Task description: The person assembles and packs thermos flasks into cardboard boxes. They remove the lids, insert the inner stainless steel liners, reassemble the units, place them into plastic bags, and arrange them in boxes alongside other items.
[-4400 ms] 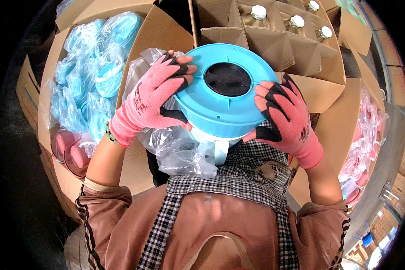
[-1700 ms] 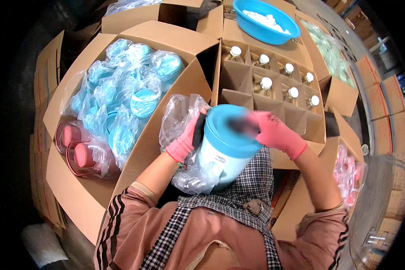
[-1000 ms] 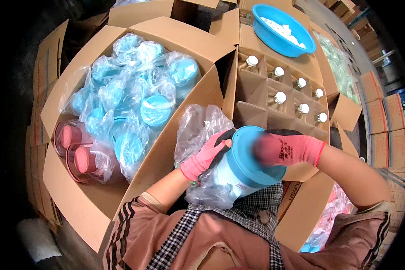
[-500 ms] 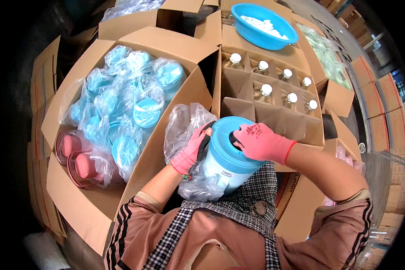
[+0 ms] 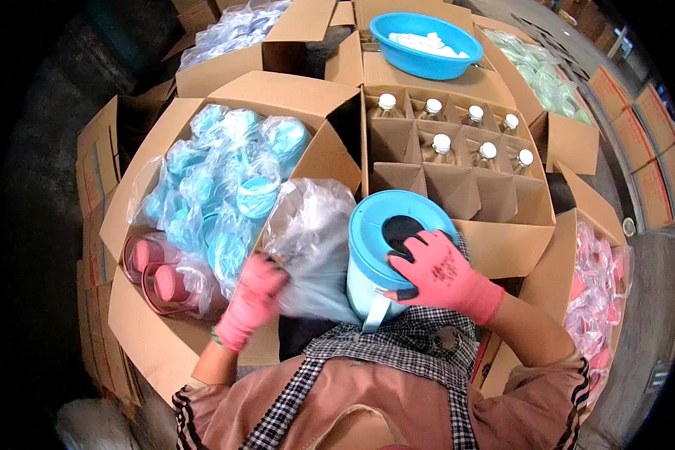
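My right hand [image 5: 450, 281], in a pink glove with black patches, grips the top of a round jug [image 5: 369, 296] against my apron. The jug has a blue lid [image 5: 367, 225] with a dark round area in its middle, a pale body and a pale handle facing me. My fingers lie over the lid's edge and the thumb is near the handle. To the left, my pink-gloved left hand [image 5: 253, 300] is closed on a clear plastic bag [image 5: 307, 240], which stretches toward the jug's side. The left fingers are somewhat blurred.
On the left, an open carton [image 5: 146, 352] holds bagged blue vessels and two pink ones. A divided carton [image 5: 502, 232] ahead contains several white-capped bottles. Behind it sits a blue basin [image 5: 420, 67] of white pieces. Bagged pink items [image 5: 596, 300] fill a carton at right.
My left hand has left the jug's side and moved left with the plastic bag. My right hand has shifted from the lid's centre to its near right edge.
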`<state>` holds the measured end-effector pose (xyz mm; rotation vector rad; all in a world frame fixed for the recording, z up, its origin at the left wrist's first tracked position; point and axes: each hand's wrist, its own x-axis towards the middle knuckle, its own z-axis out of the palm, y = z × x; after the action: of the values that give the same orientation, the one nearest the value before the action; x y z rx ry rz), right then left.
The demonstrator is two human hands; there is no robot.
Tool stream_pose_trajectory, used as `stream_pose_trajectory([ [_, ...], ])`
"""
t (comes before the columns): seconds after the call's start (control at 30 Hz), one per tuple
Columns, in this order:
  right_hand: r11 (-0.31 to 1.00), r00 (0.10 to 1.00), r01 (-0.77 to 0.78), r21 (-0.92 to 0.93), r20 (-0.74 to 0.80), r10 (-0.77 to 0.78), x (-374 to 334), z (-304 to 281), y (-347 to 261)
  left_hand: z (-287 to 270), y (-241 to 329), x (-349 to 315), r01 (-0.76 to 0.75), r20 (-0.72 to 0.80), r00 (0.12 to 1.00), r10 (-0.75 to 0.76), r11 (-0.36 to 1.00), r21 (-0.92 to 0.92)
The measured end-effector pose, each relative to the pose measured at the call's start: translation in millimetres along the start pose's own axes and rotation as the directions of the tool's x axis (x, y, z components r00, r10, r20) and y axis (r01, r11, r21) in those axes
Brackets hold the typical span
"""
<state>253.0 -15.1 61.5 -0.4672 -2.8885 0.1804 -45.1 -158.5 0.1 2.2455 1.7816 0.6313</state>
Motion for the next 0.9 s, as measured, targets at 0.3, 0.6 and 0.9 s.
stream_pose_trajectory([
  [0.3,0.999,0.976,0.053,0.002,-0.211,-0.051,-19.9,-53.1,-21.1,-199.9,-51.2,9.1,0.006,-0.881,0.461,-0.106,0.993,-0.117],
  [0.6,0.086,0.811,-0.081,0.993,0.016,0.585,40.7,-50.4,37.8,-123.8,13.4,69.8,-0.611,-0.701,0.676,-0.228,0.359,-0.705],
  [0.9,0.957,0.66,-0.168,0.237,-0.694,0.288,96.4,-73.6,21.2,-96.9,18.0,93.8,-0.444,-0.521,0.769,-0.37,0.276,-0.852],
])
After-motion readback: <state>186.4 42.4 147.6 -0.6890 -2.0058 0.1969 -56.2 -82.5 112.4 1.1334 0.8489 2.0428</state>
